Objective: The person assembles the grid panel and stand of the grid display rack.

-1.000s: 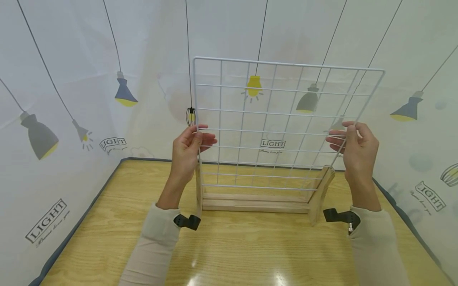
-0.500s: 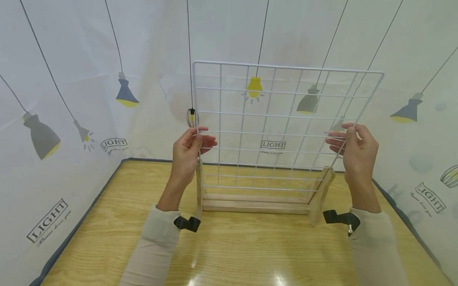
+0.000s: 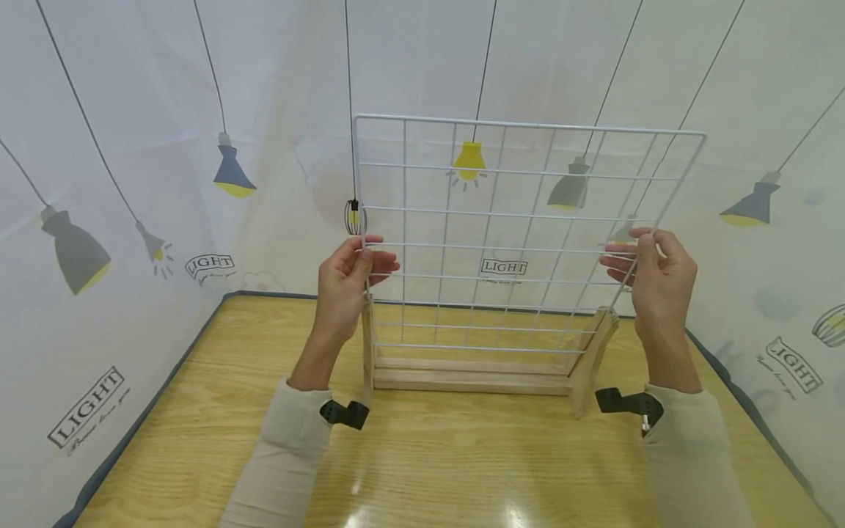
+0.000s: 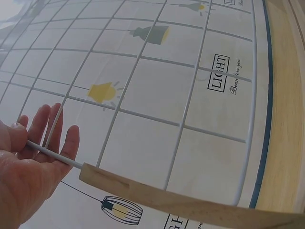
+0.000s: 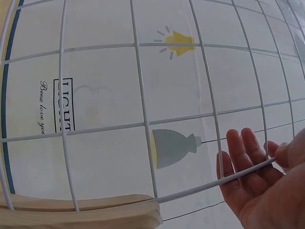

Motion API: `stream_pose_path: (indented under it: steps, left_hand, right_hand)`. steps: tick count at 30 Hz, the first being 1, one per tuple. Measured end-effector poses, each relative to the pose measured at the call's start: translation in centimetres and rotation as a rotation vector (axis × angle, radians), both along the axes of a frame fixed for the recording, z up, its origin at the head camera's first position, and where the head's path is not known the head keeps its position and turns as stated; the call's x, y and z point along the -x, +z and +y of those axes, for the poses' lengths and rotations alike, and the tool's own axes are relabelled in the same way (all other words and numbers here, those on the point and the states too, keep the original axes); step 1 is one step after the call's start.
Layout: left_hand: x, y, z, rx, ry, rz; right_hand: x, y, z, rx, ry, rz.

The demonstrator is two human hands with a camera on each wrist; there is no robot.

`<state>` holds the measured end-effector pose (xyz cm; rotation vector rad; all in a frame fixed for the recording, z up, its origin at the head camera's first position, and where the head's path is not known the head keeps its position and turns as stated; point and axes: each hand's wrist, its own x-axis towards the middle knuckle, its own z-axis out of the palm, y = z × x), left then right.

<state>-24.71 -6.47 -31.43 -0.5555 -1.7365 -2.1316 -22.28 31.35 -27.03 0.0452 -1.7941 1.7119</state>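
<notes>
A white wire grid panel [image 3: 528, 125] stands in the middle of the head view, its lower part between the side posts of a pale wooden stand [image 3: 472, 380]. On the panel's left edge wire, my left hand [image 3: 339, 286] pinches with the thumb in front and fingers spread behind the mesh. My right hand [image 3: 663, 282] holds the right edge wire in the same way at about equal height. Both grips lie just above the tops of the posts. The left wrist view shows the edge wire meeting the end of the left post [image 4: 181, 200]; the right post [image 5: 95, 219] appears in the right wrist view.
The stand rests on a wood-grain table [image 3: 455, 462]. White sheeting printed with lamps [image 3: 469, 158] and lettering rises behind and on both sides, with a dark blue edge along the table. A black wrist mount [image 3: 346, 414] sits at each sleeve cuff.
The panel's top edge has dropped slightly, with both hands still gripping its sides. The stand has not visibly moved.
</notes>
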Motion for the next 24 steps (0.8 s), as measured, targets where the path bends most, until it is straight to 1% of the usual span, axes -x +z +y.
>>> stream_pose_path:
  steps: [9, 24]
  left_hand:
    - [-0.04, -0.10, -0.01, -0.007, -0.001, 0.005]
    - [-0.12, -0.20, -0.06, -0.003, -0.008, 0.009]
  right_hand:
    - [0.04, -0.08, 0.01, -0.021, -0.009, 0.001]
    - [-0.07, 0.01, 0.04, 0.010, 0.013, -0.006]
